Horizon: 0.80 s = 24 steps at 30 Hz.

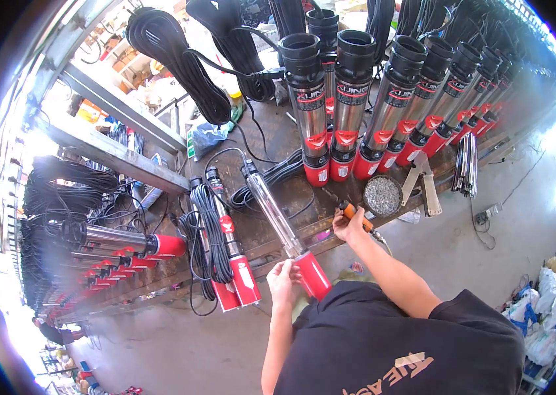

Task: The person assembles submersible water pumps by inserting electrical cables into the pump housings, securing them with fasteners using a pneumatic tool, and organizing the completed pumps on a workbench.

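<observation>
The surface point(278, 141) is a long, dark workbench running from the lower left to the upper right of the head view. Along its far edge stands a leaning row of pumps point(383, 108), each a steel tube with a black collar on top and a red base; the row runs on toward the upper right corner. Black cable coils point(179, 62) hang above the surface at the upper left. More pumps point(120, 247) lie stacked on their sides at the left end, red ends pointing right.

Near the front edge, a slim steel pump with a red end point(284, 230) lies slanted, its black top toward the middle of the surface and its red end past the front edge, toward the person. The left hand point(283, 282) is at that red end, with its fingers closed around the tube where steel meets red. Just to the left lie 2 more pumps with cable wound round them point(222, 253).

The right hand point(349, 227) rests at the front edge, fingers closed on an orange-handled tool point(355, 214). Just beside it, to the right, sits a round bowl of small screws point(382, 195). A bundle of thin metal rods point(467, 166) lies further right.
</observation>
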Available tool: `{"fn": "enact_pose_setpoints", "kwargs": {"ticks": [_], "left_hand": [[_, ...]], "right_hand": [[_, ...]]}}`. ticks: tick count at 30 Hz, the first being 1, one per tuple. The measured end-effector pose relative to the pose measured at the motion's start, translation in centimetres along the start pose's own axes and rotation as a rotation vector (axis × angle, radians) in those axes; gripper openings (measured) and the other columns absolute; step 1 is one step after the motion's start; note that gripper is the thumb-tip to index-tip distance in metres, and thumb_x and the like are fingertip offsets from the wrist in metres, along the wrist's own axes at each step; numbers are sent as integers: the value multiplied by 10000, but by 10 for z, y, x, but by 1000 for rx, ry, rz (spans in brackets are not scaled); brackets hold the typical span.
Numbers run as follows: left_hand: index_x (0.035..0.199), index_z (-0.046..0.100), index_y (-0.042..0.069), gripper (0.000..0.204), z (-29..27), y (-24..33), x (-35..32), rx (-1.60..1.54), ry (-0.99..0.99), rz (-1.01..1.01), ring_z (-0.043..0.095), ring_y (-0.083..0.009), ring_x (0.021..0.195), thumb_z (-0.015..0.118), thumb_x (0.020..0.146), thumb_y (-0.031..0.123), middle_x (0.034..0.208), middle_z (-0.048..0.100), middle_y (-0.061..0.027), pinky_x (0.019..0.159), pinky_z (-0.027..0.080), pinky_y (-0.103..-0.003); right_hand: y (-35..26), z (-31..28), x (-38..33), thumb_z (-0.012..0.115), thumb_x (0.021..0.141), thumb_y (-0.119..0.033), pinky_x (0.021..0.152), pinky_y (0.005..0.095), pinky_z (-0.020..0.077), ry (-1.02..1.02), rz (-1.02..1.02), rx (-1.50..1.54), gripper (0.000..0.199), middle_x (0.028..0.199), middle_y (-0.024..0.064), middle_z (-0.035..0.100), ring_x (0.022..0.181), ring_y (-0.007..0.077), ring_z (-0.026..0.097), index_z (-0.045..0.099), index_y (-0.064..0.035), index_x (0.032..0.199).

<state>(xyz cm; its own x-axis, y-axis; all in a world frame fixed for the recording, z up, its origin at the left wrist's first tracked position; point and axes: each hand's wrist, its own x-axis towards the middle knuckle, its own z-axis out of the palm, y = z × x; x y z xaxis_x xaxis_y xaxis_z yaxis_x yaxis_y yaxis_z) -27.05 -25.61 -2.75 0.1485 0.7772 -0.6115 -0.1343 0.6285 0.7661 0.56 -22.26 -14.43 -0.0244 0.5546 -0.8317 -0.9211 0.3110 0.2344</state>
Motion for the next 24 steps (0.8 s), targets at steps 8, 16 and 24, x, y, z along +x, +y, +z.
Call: {"fn": "enact_pose_setpoints", "kwargs": {"ticks": [8,16,24], "left_hand": [[1058,664,6,139,39,64,-62,-18,0,343,619,-66,674,681,970,112,854,688,-18,592,494,-209],[1186,636,-63,255,74,143,-160,-57,-228,606,623,-90,767,658,944,14,966,700,-74,638,488,-202],[1138,653,-78,276,74,149,-178,-127,-189,639,622,-93,830,692,865,-103,943,636,-40,752,478,-218]], "right_hand": [[88,51,-169,527,1023,-250,419,220,250,-515,473,-666,177,632,-80,335,481,45,306,565,-104,930],[125,65,-319,394,1106,-341,459,206,269,-795,993,-436,229,635,-96,313,508,37,284,505,-146,1054],[137,60,-329,361,1115,-337,463,207,282,-820,1083,-372,247,638,-84,323,522,46,295,499,-133,1091]]}}
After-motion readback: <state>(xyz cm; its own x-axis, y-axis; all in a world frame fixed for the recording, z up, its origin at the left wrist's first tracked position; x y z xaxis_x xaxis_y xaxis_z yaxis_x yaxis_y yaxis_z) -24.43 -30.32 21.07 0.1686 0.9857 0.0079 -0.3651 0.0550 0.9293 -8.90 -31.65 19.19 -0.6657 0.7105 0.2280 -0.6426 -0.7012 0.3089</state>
